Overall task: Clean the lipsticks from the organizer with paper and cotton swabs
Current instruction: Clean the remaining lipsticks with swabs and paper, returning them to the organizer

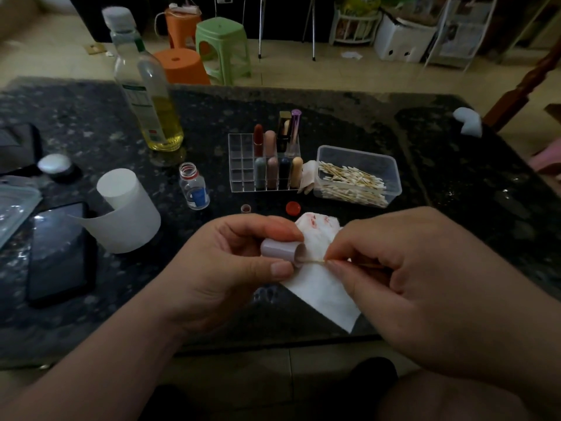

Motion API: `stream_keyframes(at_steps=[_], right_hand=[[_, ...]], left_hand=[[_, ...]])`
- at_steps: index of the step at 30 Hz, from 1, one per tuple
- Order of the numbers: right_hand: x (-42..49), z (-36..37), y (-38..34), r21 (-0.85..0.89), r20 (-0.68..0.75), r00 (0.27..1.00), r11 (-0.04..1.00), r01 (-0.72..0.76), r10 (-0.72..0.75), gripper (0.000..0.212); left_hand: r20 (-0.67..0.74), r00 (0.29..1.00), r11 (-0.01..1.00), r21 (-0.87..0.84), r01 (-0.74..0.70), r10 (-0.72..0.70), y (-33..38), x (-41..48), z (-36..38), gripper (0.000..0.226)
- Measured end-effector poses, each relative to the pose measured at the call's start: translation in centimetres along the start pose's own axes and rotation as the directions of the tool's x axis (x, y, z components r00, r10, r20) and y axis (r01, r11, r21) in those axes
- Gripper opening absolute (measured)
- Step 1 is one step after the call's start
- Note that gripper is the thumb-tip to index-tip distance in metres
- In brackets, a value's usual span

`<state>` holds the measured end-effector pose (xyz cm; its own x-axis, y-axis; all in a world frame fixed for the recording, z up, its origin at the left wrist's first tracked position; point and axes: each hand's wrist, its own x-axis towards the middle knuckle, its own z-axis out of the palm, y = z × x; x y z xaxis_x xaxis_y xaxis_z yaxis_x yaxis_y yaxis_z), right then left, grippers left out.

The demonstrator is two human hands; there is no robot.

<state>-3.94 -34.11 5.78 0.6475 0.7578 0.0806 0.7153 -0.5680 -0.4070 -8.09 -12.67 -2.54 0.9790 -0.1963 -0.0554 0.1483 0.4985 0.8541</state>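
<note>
My left hand (230,259) grips a pale lilac lipstick cap (280,250) on its side, open end facing right. My right hand (425,275) pinches a cotton swab (312,261) whose tip sits at the cap's mouth. The same hand also holds a white paper tissue (324,287) stained with red smears, which hangs below both hands. Behind them stands the clear organizer (243,165) with several lipsticks (267,147) in its right-hand cells.
A clear box of cotton swabs (358,177) sits right of the organizer. A small open glass bottle (194,186), a red cap (293,208), an oil bottle (151,95), a paper roll (127,208) and a dark phone (60,253) lie on the dark stone table (455,165).
</note>
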Motion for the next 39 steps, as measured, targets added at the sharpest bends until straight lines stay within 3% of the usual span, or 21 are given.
stream_keyframes(at_steps=[2, 6, 12, 16, 20, 26, 34, 39], right_hand=[[-0.08, -0.07, -0.05, 0.036, 0.037, 0.999, 0.999, 0.007, -0.009, 0.015], [-0.20, -0.40, -0.19, 0.270, 0.067, 0.996, 0.960, -0.077, 0.061, 0.016], [-0.44, -0.14, 0.37, 0.045, -0.044, 0.999, 0.999, -0.029, 0.031, 0.013], [-0.63, -0.42, -0.14, -0.017, -0.024, 0.999, 0.999, -0.034, 0.034, 0.013], [-0.73, -0.63, 0.06, 0.093, 0.015, 1.000, 0.995, -0.028, 0.027, 0.014], [-0.61, -0.12, 0.23, 0.044, -0.036, 0.998, 0.997, -0.056, 0.058, 0.012], [-0.06, -0.13, 0.36, 0.336, 0.084, 0.988, 0.929, -0.154, 0.133, 0.016], [-0.02, -0.37, 0.26, 0.345, 0.076, 0.988, 0.926, -0.152, 0.134, 0.010]], left_hand=[[0.011, 1.000, 1.000, 0.015, -0.007, 0.006, -0.18, 0.01, -0.09, 0.030], [0.021, 1.000, 0.999, 0.033, -0.015, 0.014, -0.38, -0.02, -0.03, 0.028], [-0.018, 0.999, 0.998, 0.059, -0.029, 0.031, -0.41, 0.11, 0.35, 0.027], [-0.014, 0.999, 0.996, 0.078, -0.050, 0.051, -0.34, 0.32, 0.32, 0.028], [0.017, 0.998, 0.996, 0.068, -0.062, 0.061, -0.42, 0.23, 0.31, 0.027], [-0.013, 0.998, 0.997, 0.056, -0.061, 0.062, -0.44, 0.31, 0.36, 0.030], [-0.043, 0.992, 0.976, 0.178, 0.126, -0.120, -0.20, 0.01, 0.89, 0.039], [-0.050, 0.990, 0.982, 0.132, 0.134, -0.128, -0.13, -0.10, 0.68, 0.030]])
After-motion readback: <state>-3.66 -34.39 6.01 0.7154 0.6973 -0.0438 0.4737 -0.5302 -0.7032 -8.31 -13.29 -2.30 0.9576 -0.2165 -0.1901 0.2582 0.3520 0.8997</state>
